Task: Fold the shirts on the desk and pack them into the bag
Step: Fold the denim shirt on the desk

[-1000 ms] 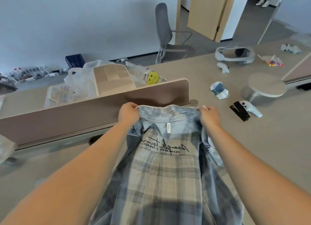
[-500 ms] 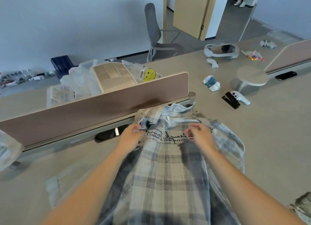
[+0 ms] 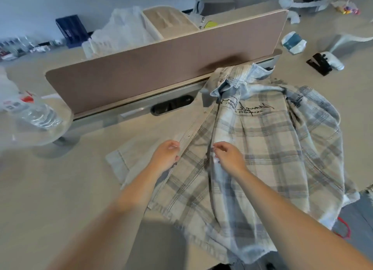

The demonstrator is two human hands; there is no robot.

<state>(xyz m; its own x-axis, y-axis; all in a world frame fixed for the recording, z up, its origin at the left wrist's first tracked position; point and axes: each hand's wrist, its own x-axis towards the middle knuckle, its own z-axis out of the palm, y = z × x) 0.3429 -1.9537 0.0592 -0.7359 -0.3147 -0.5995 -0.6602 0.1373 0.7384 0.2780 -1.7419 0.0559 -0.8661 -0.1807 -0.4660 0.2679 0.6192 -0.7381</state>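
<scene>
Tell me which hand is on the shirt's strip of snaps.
The left hand: it holds the snap-studded front edge of the plaid shirt. The right hand pinches plaid cloth further in, away from the snaps.

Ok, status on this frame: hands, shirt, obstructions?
Left hand grips button placket of grey plaid shirt; right hand on its middle, grip unclear. Shirt open, unfolded, on desk. Collar by brown divider panel.
</scene>
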